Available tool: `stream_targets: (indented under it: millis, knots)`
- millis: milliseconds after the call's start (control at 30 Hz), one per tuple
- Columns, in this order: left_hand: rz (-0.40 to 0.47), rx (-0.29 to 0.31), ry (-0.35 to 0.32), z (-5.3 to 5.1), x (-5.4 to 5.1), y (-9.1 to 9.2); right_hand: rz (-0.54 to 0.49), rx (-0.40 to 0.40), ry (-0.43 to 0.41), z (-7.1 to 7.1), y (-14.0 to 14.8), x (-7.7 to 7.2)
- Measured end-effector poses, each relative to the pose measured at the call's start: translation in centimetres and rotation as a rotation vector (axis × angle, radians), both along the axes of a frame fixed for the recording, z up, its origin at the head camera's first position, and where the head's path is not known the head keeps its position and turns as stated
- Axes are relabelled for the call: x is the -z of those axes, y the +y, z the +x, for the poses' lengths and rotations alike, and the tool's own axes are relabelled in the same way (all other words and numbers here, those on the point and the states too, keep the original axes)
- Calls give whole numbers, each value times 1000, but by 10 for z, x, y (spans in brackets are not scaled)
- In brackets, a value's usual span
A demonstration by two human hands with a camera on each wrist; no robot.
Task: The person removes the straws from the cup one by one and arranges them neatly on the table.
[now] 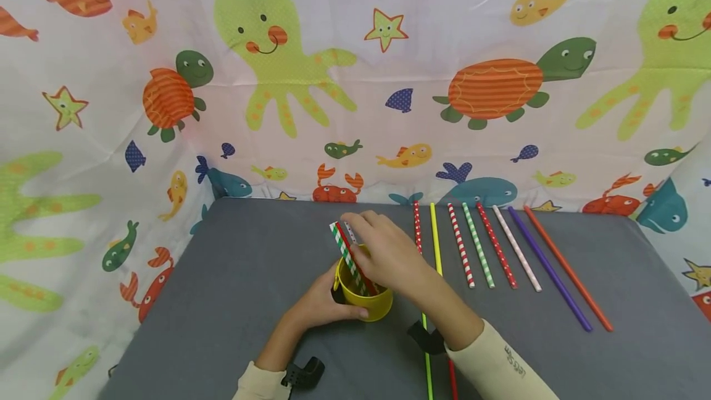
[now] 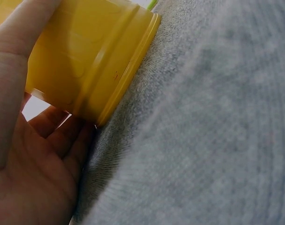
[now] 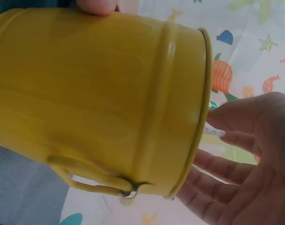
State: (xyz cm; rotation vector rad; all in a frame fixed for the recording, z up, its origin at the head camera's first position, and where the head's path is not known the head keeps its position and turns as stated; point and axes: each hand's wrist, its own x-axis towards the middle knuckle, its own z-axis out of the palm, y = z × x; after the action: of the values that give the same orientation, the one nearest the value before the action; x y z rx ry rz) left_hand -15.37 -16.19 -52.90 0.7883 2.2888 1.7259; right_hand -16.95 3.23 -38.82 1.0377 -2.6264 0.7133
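"Head view: where does the glossy yellow cylindrical bucket (image 1: 380, 308) stand?"

"Near 6 o'clock from the centre, mouth upward, on the grey cloth-covered worktop (image 1: 250, 264). A slender green-and-white striped straw (image 1: 347, 258) and a slender red straw (image 1: 345, 241) lean in it, tops towards 11 o'clock."

"How is the left-hand grip (image 1: 324, 304) set?"

"Curved round the bucket wall from 8 o'clock, thumb across the near side; it has firm hold. The left wrist view shows the palm beside that wall."

"And the right-hand grip (image 1: 386, 252)?"

"Over the mouth, reaching in from 4 o'clock. Its partly bent fingers surround the upper end of a slender white straw with dark specks (image 1: 350, 232); whether they pinch it cannot be told. The right wrist view adds a yellow loop handle (image 3: 95, 188), at 7 o'clock."

"What lies about the bucket?"

"A row of straws from 1 to 4 o'clock, among them a plain yellow straw (image 1: 436, 233), a plain purple straw (image 1: 550, 267) and, outermost, a plain orange straw (image 1: 568, 267). Towards 5 o'clock, near the right sleeve (image 1: 497, 363), lies a lime-green straw (image 1: 428, 366)."
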Motion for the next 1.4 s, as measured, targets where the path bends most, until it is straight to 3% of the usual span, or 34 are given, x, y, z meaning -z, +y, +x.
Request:
stream_targets:
  millis: [200,333,533,867,1400]
  knots:
    - [2,-7,-5,-1,1,-1,-198,29,-2,11,6,5]
    - [-2,-13,-12,-1,2,-2,-249,17,-9,17,8,6]
    - [-22,-37,-20,0,2,-2,-194,2,-77,24,12,8]
    - [-43,-48,-16,1,0,-1,-10,-82,-140,21,13,17]
    - [-11,-30,4,1,3,0,-8,-89,-75,23,10,22]
